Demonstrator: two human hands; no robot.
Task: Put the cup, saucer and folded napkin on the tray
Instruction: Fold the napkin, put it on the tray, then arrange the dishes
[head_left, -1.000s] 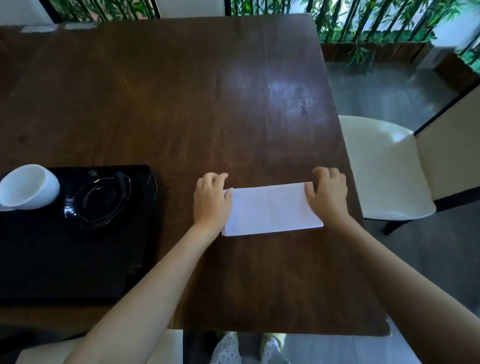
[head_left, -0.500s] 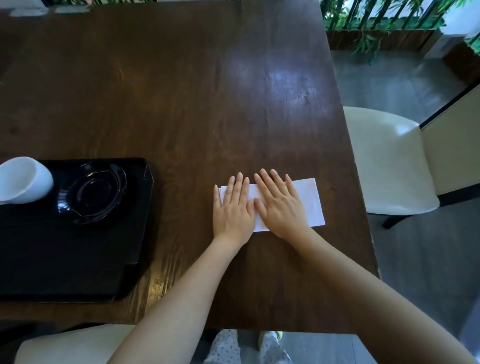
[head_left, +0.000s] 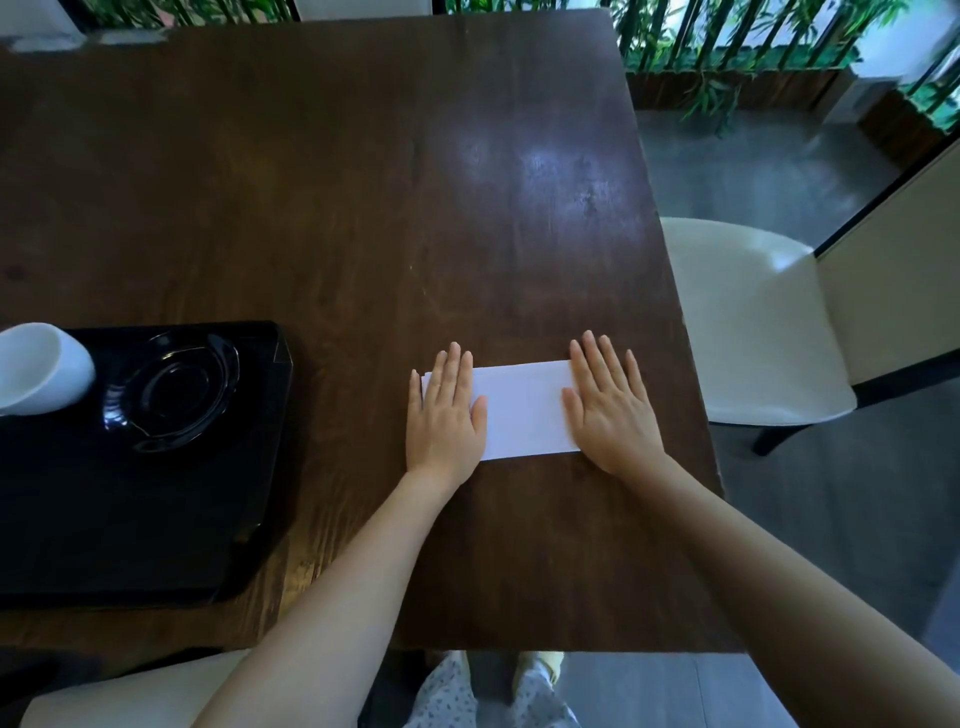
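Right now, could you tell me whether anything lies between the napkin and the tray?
Nothing visible does: only bare table separates the napkin from the tray. The saucer and cup fill its far part; the near part is free.

White cup (head_left: 39, 369) and black saucer (head_left: 174, 392) sit on black tray (head_left: 156, 519); white folded napkin (head_left: 524, 410) lies flat apart.

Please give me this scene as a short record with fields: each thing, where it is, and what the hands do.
tray: black, table's left side
saucer: black, on tray
cup: white, tilted, at tray's far left
napkin: white, folded, on table, not on tray
left hand: flat on napkin's left end
right hand: flat on napkin's right end
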